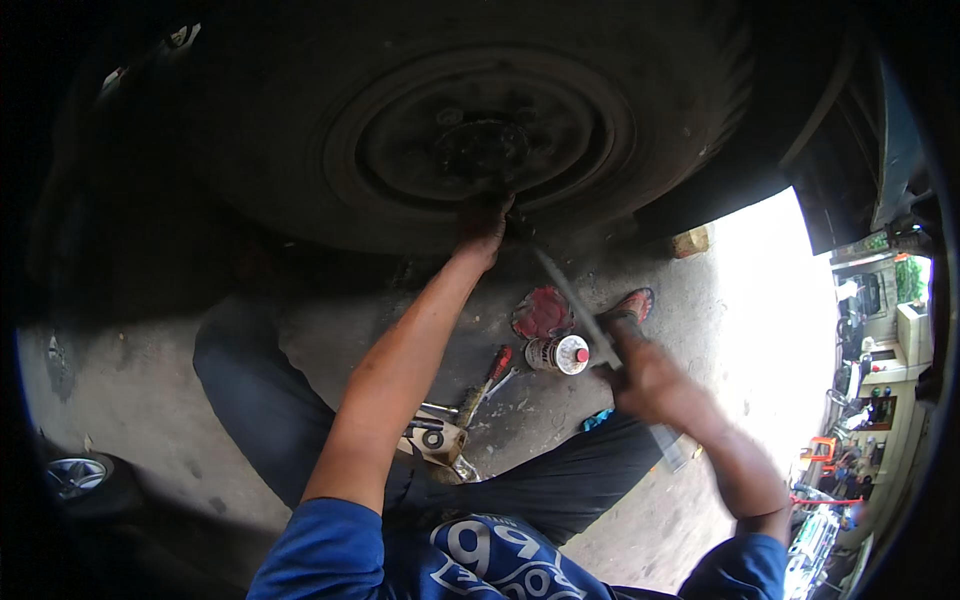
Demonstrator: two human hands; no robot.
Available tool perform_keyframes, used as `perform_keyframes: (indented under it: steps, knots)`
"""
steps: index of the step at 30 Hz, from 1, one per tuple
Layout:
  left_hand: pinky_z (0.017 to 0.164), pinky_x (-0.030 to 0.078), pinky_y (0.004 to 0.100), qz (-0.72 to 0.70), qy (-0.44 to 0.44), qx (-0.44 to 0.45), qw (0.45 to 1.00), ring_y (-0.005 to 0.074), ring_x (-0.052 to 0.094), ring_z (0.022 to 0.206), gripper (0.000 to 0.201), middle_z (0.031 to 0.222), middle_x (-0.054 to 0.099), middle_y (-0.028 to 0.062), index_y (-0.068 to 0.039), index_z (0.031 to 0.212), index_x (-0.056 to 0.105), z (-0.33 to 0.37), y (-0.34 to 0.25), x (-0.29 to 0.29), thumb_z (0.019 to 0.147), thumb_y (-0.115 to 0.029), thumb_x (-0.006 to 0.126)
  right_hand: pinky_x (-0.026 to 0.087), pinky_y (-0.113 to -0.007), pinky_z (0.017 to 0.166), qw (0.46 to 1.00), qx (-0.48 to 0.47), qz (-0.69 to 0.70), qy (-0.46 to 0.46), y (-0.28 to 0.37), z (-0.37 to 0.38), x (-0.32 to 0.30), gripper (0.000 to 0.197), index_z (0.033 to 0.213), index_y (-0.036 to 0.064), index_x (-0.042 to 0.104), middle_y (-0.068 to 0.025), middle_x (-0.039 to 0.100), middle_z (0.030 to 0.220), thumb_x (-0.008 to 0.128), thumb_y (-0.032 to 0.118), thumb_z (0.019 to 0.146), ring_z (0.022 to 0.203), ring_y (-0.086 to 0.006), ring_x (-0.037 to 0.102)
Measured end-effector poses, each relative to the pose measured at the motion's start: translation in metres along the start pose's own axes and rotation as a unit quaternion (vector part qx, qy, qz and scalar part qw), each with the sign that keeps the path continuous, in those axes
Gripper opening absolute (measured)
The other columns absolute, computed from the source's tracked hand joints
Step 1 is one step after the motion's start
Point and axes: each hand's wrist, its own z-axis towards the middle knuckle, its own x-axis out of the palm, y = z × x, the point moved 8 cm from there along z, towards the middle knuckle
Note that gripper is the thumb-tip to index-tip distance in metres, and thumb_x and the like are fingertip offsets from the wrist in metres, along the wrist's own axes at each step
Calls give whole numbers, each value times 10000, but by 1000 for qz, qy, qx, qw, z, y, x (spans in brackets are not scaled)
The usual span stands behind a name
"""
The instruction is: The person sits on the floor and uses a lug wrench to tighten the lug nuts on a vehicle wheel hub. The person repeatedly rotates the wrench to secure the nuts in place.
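A large dark wheel (610, 130) with a tyre and steel rim fills the upper part of the head view, in deep shade. My left hand (484, 228) is closed at the rim's lower edge, around the upper end of a long metal bar (572, 297). What that end fits onto is hidden in the dark. The bar slants down to the right into my right hand (652, 382), which is wrapped round it and smeared by motion. Past that hand, a pale flat end shows over my right leg.
Between my legs stand a white can with a red cap (558, 354) and a red crumpled item (542, 312). A red-handled tool (499, 364), a wrench (503, 381) and a box (437, 440) lie nearer. A loose wheel (80, 477) is at left, a wooden block (690, 242) at right.
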Motion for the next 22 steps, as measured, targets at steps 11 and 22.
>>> perform_keyframes:
  steps: [11,22]
  knots:
    - [991,498,361,-98,63,98,988,183,587,1131,482,1231,608,85,5,1320,555,-27,4,-14,919,-212,712,479,-500,940,945,-34,-218,-241,-86,122,-67,417,1299,134,619,-221,627,1156,516,66,900,1084,-433,587]
    - [918,496,338,120,14,105,987,192,651,1050,432,1185,692,110,-13,1219,654,-29,-26,-22,871,-244,761,513,-473,915,817,-249,-390,-345,-132,215,-4,494,1427,66,480,-234,590,1267,473,83,933,1082,-334,632]
